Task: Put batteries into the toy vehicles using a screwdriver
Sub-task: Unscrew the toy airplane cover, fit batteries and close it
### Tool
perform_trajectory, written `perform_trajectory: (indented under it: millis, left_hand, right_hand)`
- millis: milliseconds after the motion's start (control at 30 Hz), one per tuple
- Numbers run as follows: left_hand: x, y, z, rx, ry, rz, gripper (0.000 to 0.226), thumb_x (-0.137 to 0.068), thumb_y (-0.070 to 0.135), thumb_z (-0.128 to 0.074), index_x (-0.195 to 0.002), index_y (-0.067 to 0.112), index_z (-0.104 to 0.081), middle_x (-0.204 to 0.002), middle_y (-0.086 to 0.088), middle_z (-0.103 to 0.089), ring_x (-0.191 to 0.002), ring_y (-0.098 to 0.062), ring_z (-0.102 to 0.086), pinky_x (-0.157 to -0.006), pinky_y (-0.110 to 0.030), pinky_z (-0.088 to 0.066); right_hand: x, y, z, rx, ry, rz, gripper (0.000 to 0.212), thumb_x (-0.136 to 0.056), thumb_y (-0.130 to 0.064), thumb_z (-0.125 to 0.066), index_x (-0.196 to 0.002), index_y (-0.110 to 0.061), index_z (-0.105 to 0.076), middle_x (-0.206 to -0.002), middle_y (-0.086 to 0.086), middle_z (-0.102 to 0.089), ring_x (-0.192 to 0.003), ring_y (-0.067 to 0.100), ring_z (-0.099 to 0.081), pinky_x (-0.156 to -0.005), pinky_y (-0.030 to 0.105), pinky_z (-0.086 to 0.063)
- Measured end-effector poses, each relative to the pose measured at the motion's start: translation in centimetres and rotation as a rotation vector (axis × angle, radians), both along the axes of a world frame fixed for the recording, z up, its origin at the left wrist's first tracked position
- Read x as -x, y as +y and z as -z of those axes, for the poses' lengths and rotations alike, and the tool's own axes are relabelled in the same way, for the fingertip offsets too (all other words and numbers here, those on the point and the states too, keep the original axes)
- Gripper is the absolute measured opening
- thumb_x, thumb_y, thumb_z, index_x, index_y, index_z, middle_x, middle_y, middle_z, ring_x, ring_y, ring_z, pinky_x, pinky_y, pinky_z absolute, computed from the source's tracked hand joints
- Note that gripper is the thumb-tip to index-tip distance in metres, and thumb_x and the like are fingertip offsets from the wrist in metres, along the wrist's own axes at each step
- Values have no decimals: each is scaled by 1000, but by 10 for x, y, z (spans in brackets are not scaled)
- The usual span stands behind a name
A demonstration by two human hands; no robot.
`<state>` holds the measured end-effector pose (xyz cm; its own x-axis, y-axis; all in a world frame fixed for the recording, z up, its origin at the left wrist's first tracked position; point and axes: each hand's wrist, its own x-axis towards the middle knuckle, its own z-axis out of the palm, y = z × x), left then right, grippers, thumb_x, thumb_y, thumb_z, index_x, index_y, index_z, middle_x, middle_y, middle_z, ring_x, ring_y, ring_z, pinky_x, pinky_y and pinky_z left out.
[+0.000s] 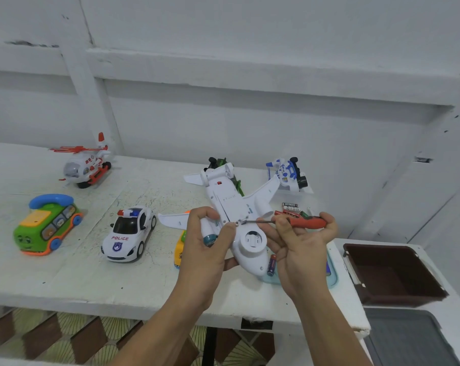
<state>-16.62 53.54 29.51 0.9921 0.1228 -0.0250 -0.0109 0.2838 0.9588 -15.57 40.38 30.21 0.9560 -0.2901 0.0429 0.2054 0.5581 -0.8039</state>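
A white toy airplane is held belly-up above the table's front middle. My left hand grips its fuselage from the left, thumb near a small screw. My right hand holds a red-handled screwdriver, whose tip touches that screw. Loose batteries lie behind my right hand. One more battery sits on a pale blue tray under the plane's nose.
On the white table stand a police car, a green phone-bus toy, a red-white helicopter and a blue-white toy at the back. An orange-yellow toy hides behind my left hand. A brown bin sits at right.
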Motion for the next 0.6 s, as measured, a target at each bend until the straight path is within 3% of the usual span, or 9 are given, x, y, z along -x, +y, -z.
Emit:
perform_trajectory:
  millis: [233,367,500,533,600]
  left_hand:
    - [-2,1,4,-23,-8,-12,19,-95,8,-59,-99,23,-48,-105,-3,-72,-77,-12,-69,-58,-24,-54]
    - [-1,-1,5,-24,-20,-13,18,-95,5,-58,-102,16,-46,-104,4,-73,-73,-8,-70,-57,-24,-55]
    - [-2,1,6,-73,-54,-22,18,-95,5,-58,-98,17,-44,-96,12,-75,-75,-10,-72,-58,-30,-59]
    - [-2,1,7,-100,-65,-31,19,-95,5,-58,-97,18,-45,-95,12,-75,-75,-12,-72,-59,-35,-60]
    - [-3,0,10,-149,-87,-56,21,-95,6,-59,-94,23,-46,-95,6,-74,-76,-22,-71,-65,-49,-60]
  right_hand:
    - [-2,-6,3,-69,93,-73,49,-91,12,-52,-110,-30,-34,-86,23,-65,-64,32,-71,-59,36,-59]
    - [-5,-21,-15,67,45,-21,44,-97,-7,-52,-124,-33,-29,-69,14,-62,-56,32,-66,-60,44,-59]
    - [-13,-36,-46,497,-31,-48,46,-100,-9,-48,-127,-42,-31,-64,11,-54,-51,28,-59,-54,41,-58]
    - [-17,-37,-50,647,7,-124,47,-99,-7,-51,-129,-40,-34,-66,11,-56,-51,26,-58,-52,39,-57]
    - [-23,-32,-55,932,99,-262,27,-95,-9,-57,-118,-22,-51,-69,8,-61,-53,19,-56,-54,37,-57]
